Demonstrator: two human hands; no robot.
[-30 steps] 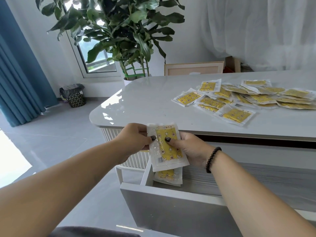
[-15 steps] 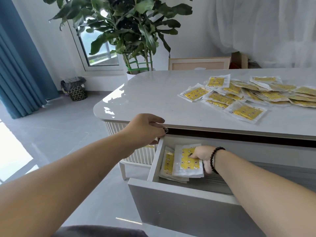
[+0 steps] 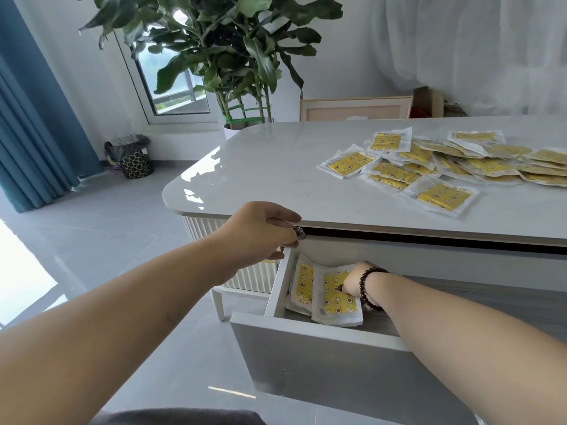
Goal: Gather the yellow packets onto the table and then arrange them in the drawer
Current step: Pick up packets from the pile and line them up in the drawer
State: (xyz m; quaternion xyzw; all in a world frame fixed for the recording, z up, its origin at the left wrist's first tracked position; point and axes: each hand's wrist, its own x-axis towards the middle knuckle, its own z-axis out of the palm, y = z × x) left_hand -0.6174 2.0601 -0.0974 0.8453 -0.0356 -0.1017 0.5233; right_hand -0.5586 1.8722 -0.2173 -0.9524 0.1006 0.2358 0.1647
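Several yellow packets [image 3: 441,167] lie in a loose heap on the right part of the white table [image 3: 270,167]. Below the tabletop a white drawer [image 3: 306,357] stands pulled out. Inside its left end lie yellow packets, one [image 3: 334,302] flat on top and another [image 3: 303,286] leaning against the left wall. My right hand [image 3: 352,280], with a dark bead bracelet at the wrist, reaches into the drawer and presses curled fingers on the top packet. My left hand [image 3: 260,231] hovers at the table's front edge above the drawer's left corner, fingers loosely curled, holding nothing.
A large potted plant [image 3: 233,56] stands behind the table's far left corner. A framed panel [image 3: 352,108] leans behind the table. A small patterned bin [image 3: 132,157] sits on the floor by the blue curtain [image 3: 36,118]. Grey tiled floor lies to the left.
One second ago both hands held a packet above the drawer. My right hand has since carried it down into the drawer's left end. My left hand let go and rose to the table edge.
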